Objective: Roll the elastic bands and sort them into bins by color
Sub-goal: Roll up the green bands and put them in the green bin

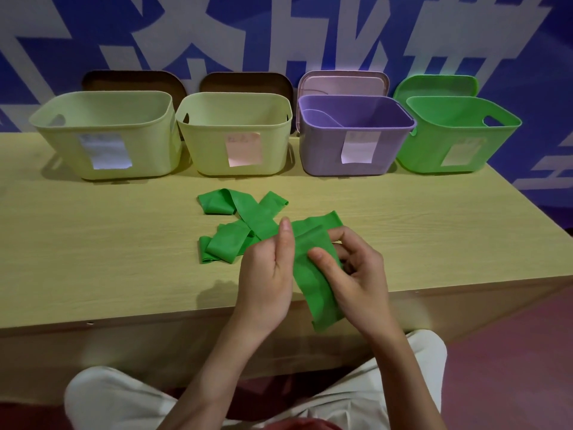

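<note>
- Here, a pale wooden table [93,243] fills the middle band of the frame, its near edge running across the lower centre; a blue wall with white shapes [279,32] spans the top.
- Four bins stand in a row along the table's far side, in the upper half: two pale yellow-green bins, the left yellow-green bin [105,131] at upper left and the second yellow-green bin [235,131] just beside it, then a purple bin [353,141] right of centre and a green bin [455,135] at upper right. Each carries a paper label on its front; the writing is probably too blurred to read.
- Lids lean behind the bins: two brown lids [245,82], a pink lid [344,83] and a green lid [434,86].
- A green elastic band [257,221] lies in loose, crossing folds at the centre of the table, well short of the bins; one end runs toward the lower centre and hangs over the table's near edge.
- The left hand [266,280], at lower centre, lies alongside the band's near stretch with its thumb upright against the strip and fingers curled behind it.
- The right hand [356,274], just right of it, pinches the same stretch, thumb pressed on top and curled fingers beneath.
- Light trouser legs [102,398] appear along the bottom edge.
</note>
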A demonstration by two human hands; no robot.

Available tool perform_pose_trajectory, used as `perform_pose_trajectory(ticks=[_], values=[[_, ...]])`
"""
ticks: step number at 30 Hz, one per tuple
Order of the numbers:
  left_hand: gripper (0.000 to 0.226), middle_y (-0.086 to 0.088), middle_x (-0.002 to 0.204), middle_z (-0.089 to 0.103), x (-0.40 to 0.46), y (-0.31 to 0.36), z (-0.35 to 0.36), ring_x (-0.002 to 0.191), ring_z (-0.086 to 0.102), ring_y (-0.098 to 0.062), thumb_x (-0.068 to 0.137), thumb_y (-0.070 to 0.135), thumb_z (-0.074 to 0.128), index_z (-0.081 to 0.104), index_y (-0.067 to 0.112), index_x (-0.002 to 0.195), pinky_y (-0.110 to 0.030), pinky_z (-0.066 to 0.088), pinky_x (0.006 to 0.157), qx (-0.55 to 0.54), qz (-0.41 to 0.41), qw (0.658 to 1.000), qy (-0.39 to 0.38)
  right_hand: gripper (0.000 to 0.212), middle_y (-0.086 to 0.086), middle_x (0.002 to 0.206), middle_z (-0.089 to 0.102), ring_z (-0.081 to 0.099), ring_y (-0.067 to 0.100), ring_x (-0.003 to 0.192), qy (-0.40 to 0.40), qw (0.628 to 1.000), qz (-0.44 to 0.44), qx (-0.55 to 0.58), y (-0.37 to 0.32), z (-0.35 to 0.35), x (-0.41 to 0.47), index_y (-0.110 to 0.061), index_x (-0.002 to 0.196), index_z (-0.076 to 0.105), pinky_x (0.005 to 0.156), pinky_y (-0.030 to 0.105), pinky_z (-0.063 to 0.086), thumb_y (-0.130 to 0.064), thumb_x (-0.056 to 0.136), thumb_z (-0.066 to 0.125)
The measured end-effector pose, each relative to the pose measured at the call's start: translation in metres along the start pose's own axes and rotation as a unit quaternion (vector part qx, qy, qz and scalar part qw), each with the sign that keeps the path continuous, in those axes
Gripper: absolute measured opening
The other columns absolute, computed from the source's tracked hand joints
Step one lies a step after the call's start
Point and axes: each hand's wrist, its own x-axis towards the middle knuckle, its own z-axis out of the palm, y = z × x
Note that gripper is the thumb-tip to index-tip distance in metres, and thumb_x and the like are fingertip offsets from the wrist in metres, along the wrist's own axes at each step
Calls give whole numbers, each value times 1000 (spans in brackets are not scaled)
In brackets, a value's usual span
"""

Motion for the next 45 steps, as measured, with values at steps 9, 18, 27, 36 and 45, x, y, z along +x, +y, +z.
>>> perform_pose_trajectory(ticks=[9, 18, 27, 36, 45], values=[[39, -19, 68, 55, 2, 17, -3, 59, 51, -28, 96, 38, 50, 67, 9, 76, -34, 40, 58, -218, -199, 954, -48, 30, 9, 86, 70, 62, 11, 68, -1, 999, -40, -6, -2, 0, -4, -20, 121, 61, 59, 19, 46, -12, 92, 61], [67, -14, 50, 48, -2, 12, -1, 47, 45, -26, 100, 48, 34, 52, -3, 60, -35, 37, 46, -92, -64, 991, -79, 6, -7, 73, 69, 63, 3, 64, 43, 999, -21, -12, -3, -2, -6, -13, 88, 62, 57, 14, 47, -19, 88, 62], [54, -4, 48, 38, -7, 6, 6, 45, 36, -9, 96, 41, 38, 43, 9, 53, -28, 29, 45, -61, -21, 998, 4, 14, -9, 67, 68, 61, 0, 58, 2, 999, 14, 49, -4, -2, -5, -5, 99, 56, 53, 13, 45, -16, 89, 59], [35, 8, 39, 28, -5, 25, -3, 32, 25, -6, 98, 34, 42, 52, 12, 72, -16, 19, 36, -224, -256, 939, -49, 27, 21, 76, 66, 55, 22, 58, 2, 1000, -12, -7, -2, -5, -5, -15, 118, 64, 53, 28, 45, -12, 91, 60], [59, -10, 52, 52, 0, 6, 0, 47, 50, -24, 99, 46, 36, 65, 9, 63, -36, 42, 45, -109, -105, 988, -36, 31, -6, 104, 73, 70, 8, 93, 68, 997, -1, -21, 6, 0, -3, 0, 113, 66, 78, 18, 53, -10, 84, 64]])
